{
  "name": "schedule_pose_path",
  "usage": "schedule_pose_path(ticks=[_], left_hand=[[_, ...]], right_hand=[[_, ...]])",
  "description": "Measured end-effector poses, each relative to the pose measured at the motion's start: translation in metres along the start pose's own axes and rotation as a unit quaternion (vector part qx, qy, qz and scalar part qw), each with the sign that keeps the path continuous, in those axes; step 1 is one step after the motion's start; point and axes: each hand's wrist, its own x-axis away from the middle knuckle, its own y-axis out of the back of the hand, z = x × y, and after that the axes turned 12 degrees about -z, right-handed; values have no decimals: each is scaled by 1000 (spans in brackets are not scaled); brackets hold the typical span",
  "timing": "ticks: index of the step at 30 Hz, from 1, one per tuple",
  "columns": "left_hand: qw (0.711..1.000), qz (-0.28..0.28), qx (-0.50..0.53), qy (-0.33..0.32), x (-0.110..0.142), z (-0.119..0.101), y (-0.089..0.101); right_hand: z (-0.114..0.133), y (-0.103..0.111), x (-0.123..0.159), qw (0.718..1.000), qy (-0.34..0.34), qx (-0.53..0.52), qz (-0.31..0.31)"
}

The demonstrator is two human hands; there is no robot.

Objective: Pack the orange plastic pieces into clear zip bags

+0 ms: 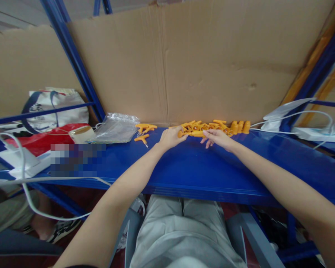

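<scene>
In the head view, we reach both bare hands over a blue metal surface (pixel 195 167), toward its far edge by a brown cardboard panel (pixel 240 67). The grip of our left hand (pixel 171 138) is closed on a round orange plastic piece (pixel 180 134). The grip of our right hand (pixel 219 139) has thumb and forefinger close together at the right end of a long yellow-orange piece (pixel 195 133); we cannot tell whether they pinch it or only touch it. Its other fingers are loosely curled.

Behind and between our hands lies a row of orange plastic parts (pixel 203 127), with upright orange plastic cups (pixel 241 127) at its right end. Left of our left hand are orange T-shaped handles with metal chains (pixel 141 139), near a clear plastic bag (pixel 117 128).
</scene>
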Motion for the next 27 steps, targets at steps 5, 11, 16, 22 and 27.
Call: schedule_pose_path(ticks=[5, 11, 16, 22, 27], left_hand=[[1000, -14, 9, 1, 0, 2, -5], [997, -55, 23, -44, 2, 3, -11], [998, -50, 20, -45, 1, 1, -10], [998, -53, 14, -39, 1, -1, -8], [997, -52, 13, -53, 2, -2, -8]], right_hand=[[-8, 0, -3, 999, 31, -29, -14], [-2, 2, 2, 999, 36, -10, -8], [4, 1, 2, 1000, -1, 2, -19], [1, 3, 1, 999, 33, -26, -18], [2, 4, 2, 1000, 17, -9, -19]])
